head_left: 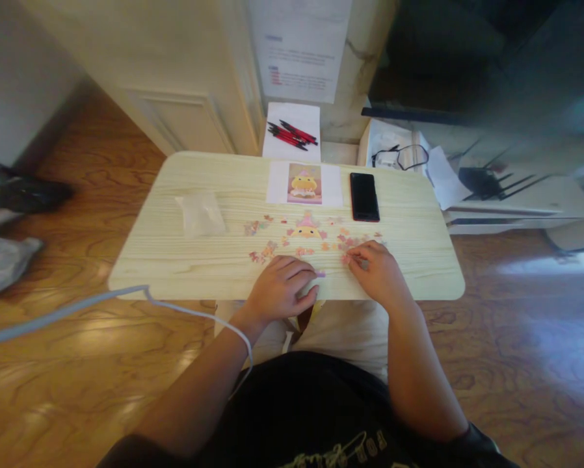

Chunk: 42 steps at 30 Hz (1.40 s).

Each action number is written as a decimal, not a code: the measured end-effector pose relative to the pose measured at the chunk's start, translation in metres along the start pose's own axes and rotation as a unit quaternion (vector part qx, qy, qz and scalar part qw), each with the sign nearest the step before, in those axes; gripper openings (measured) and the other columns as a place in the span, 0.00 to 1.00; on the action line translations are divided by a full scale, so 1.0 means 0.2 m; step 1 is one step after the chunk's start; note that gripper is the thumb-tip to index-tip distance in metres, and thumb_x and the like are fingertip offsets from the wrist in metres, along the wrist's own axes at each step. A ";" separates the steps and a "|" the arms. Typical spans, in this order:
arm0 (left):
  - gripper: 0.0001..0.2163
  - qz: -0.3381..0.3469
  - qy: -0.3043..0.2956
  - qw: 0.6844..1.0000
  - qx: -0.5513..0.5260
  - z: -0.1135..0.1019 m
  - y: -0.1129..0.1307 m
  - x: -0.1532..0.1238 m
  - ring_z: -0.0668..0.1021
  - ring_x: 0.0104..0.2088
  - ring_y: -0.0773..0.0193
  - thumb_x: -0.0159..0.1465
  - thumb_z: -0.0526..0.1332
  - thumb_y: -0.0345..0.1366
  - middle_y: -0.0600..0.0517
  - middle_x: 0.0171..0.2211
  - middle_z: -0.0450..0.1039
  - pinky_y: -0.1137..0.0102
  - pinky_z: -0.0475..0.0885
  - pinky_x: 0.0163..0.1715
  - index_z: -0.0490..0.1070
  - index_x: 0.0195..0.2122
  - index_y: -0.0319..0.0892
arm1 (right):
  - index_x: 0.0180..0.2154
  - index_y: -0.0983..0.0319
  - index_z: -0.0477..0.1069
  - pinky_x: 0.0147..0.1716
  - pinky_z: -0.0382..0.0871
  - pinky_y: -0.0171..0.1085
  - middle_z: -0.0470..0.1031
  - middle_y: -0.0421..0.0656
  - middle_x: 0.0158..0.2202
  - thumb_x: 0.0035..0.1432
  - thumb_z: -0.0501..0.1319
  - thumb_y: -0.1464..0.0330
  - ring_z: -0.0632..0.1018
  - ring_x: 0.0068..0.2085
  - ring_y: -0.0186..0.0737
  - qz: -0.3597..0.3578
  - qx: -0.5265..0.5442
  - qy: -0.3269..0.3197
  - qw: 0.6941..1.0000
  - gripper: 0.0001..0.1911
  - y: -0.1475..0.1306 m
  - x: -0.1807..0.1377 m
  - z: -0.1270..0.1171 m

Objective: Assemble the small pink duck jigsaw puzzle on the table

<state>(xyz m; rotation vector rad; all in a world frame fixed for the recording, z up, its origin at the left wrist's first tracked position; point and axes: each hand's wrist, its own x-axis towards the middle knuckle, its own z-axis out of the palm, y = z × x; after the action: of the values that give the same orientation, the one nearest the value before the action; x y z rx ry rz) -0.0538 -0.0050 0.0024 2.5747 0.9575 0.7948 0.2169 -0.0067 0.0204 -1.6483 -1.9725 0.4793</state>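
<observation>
Small jigsaw puzzle pieces (269, 249) lie scattered over the middle of the pale wooden table. Among them is a partly joined puzzle (305, 227) showing a yellow figure with a pink top. My left hand (285, 288) rests near the front edge, thumb apart from the fingers. Its fingertips reach a small purple puzzle piece (320, 274); whether they press on it is unclear. Over the pieces on the right, my right hand (377, 270) has thumb and fingers pinched together at a pink puzzle piece (345, 259). The fingers partly cover that spot.
Behind the puzzle lies a printed reference picture (304, 184), with a black phone (364, 197) to its right. A clear plastic bag (201, 214) is on the left. Red pens (292, 134) sit on paper beyond the table. A pale cable (194, 311) crosses by my left wrist.
</observation>
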 end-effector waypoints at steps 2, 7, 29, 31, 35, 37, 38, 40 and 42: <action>0.10 0.002 0.005 1.000 -0.006 -0.01 0.01 -0.01 0.80 0.45 0.57 0.66 0.64 0.38 0.50 0.44 0.81 0.57 0.73 0.48 0.77 0.48 0.47 | 0.43 0.57 0.80 0.52 0.74 0.47 0.78 0.46 0.44 0.66 0.62 0.68 0.79 0.47 0.47 -0.013 0.005 -0.005 1.000 0.08 -0.03 0.01 0.02; 0.09 -0.026 0.024 0.999 -0.001 -0.08 -0.02 -0.07 0.80 0.47 0.57 0.66 0.64 0.38 0.50 0.46 0.82 0.57 0.74 0.50 0.77 0.47 0.48 | 0.43 0.57 0.79 0.55 0.72 0.49 0.79 0.47 0.46 0.66 0.62 0.69 0.78 0.51 0.49 -0.035 0.012 -0.021 0.999 0.08 -0.12 0.04 0.04; 0.11 -0.235 0.138 0.959 0.074 -0.22 -0.20 -0.27 0.79 0.51 0.53 0.66 0.64 0.37 0.47 0.50 0.78 0.54 0.73 0.55 0.77 0.48 0.46 | 0.52 0.56 0.79 0.56 0.73 0.48 0.78 0.47 0.48 0.66 0.62 0.69 0.78 0.52 0.50 -0.078 0.016 -0.082 0.993 0.14 -0.39 0.08 0.22; 0.09 -0.223 0.120 0.964 0.082 -0.22 -0.20 -0.28 0.79 0.51 0.52 0.66 0.64 0.37 0.48 0.50 0.79 0.53 0.73 0.54 0.78 0.47 0.46 | 0.51 0.56 0.79 0.56 0.73 0.48 0.79 0.47 0.47 0.67 0.62 0.68 0.78 0.52 0.50 -0.076 0.016 -0.077 0.994 0.14 -0.38 0.08 0.21; 0.11 -0.211 0.080 0.968 0.112 -0.22 -0.20 -0.29 0.78 0.51 0.50 0.66 0.64 0.39 0.49 0.51 0.80 0.51 0.71 0.52 0.79 0.48 0.47 | 0.49 0.57 0.80 0.56 0.73 0.49 0.79 0.46 0.47 0.66 0.62 0.67 0.78 0.52 0.49 -0.062 0.019 -0.056 0.996 0.12 -0.31 0.08 0.17; 0.11 -0.214 0.078 0.965 0.129 -0.23 -0.20 -0.29 0.78 0.51 0.49 0.66 0.64 0.39 0.49 0.51 0.81 0.50 0.71 0.51 0.80 0.48 0.48 | 0.48 0.56 0.80 0.58 0.72 0.50 0.79 0.46 0.48 0.66 0.62 0.68 0.78 0.53 0.50 -0.052 0.016 -0.043 0.998 0.11 -0.27 0.08 0.14; 0.10 -0.217 0.083 0.963 0.135 -0.23 -0.20 -0.29 0.77 0.50 0.49 0.66 0.64 0.39 0.49 0.51 0.81 0.50 0.70 0.51 0.80 0.48 0.48 | 0.47 0.56 0.80 0.58 0.71 0.51 0.80 0.47 0.48 0.65 0.62 0.68 0.78 0.54 0.51 -0.045 0.012 -0.036 0.998 0.12 -0.24 0.07 0.12; 0.11 -0.220 0.094 0.961 0.140 -0.23 -0.20 -0.28 0.77 0.51 0.48 0.66 0.64 0.39 0.49 0.51 0.81 0.50 0.70 0.52 0.79 0.48 0.49 | 0.48 0.57 0.81 0.58 0.71 0.52 0.80 0.47 0.49 0.65 0.61 0.68 0.78 0.55 0.51 -0.031 0.004 -0.025 0.999 0.12 -0.19 0.07 0.09; 0.13 -0.213 0.089 0.964 0.135 -0.22 -0.18 -0.25 0.77 0.52 0.48 0.66 0.64 0.40 0.49 0.53 0.80 0.50 0.70 0.53 0.78 0.51 0.48 | 0.47 0.57 0.81 0.57 0.72 0.51 0.80 0.47 0.48 0.66 0.61 0.68 0.78 0.53 0.50 -0.019 0.004 -0.018 1.000 0.12 -0.15 0.06 0.06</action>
<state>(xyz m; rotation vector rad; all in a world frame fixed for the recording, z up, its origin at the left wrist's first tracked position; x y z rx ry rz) -0.1310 -0.0084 0.0026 2.3914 1.7085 0.8252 0.1837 0.0003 0.0297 -1.6035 -2.0219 0.5054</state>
